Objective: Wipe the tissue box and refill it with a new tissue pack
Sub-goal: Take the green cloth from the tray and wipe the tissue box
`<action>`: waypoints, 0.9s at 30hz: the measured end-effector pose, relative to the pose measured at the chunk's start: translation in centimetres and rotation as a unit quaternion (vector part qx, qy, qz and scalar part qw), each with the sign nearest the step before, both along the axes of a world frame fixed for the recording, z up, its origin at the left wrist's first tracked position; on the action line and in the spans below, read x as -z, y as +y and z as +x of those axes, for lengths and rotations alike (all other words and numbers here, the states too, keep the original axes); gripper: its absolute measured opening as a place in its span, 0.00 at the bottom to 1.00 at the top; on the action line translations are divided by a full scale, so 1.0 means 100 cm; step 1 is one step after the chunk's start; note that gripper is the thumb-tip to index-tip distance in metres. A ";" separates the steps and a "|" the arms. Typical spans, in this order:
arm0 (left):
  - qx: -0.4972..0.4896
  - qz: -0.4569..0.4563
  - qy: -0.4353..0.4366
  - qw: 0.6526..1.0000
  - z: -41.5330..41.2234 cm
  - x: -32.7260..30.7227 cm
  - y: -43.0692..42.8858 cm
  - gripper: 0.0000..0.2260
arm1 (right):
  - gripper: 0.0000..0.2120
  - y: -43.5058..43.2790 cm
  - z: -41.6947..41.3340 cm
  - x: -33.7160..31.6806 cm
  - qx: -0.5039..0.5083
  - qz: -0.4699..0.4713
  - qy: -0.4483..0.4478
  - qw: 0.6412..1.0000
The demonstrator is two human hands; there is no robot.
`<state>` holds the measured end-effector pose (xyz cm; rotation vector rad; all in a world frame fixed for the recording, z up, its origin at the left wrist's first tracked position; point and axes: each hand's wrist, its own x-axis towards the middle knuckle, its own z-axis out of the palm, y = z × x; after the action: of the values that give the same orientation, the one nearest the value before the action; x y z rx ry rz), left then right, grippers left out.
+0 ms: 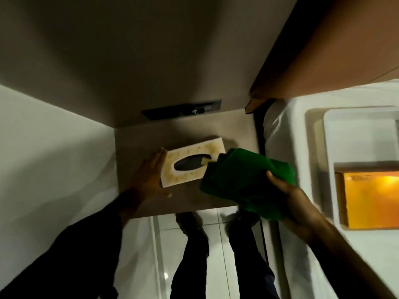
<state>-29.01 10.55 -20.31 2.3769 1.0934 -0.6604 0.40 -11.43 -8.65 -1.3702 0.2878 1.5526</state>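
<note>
A white tissue box [191, 153] with a yellowish pattern and a dark oval slot lies flat on a small brown shelf [194, 130]. My left hand [149, 178] rests flat against the box's near-left end, fingers straight. My right hand [287, 190] grips a folded green cloth [244, 180], which lies over the box's right end and covers that corner. A small pale scrap shows at the slot's right end. No new tissue pack is in view.
A dark panel with a switch [181, 111] is set in the wall behind the shelf. A bed with white linen [289, 134] lies to the right, carrying a white tray [358, 134] and an orange box [371, 197]. My legs stand on white floor tiles [216, 244] below.
</note>
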 end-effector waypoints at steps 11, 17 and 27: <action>-0.145 -0.101 -0.205 0.963 -0.050 0.108 0.008 0.66 | 0.34 0.038 -0.068 0.191 -0.357 0.070 -0.569 0.738; -0.175 -0.125 -0.268 0.939 -0.051 0.130 0.011 0.66 | 0.38 0.030 -0.098 0.212 -0.381 0.028 -0.634 0.673; -0.180 -0.162 -0.280 0.929 -0.056 0.134 0.019 0.65 | 0.36 0.038 -0.157 0.207 -0.437 0.130 -0.570 0.684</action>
<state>-34.63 12.47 -33.74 1.8360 1.0225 -0.0144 -15.26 -7.64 -29.34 -2.0669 -1.4941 0.9776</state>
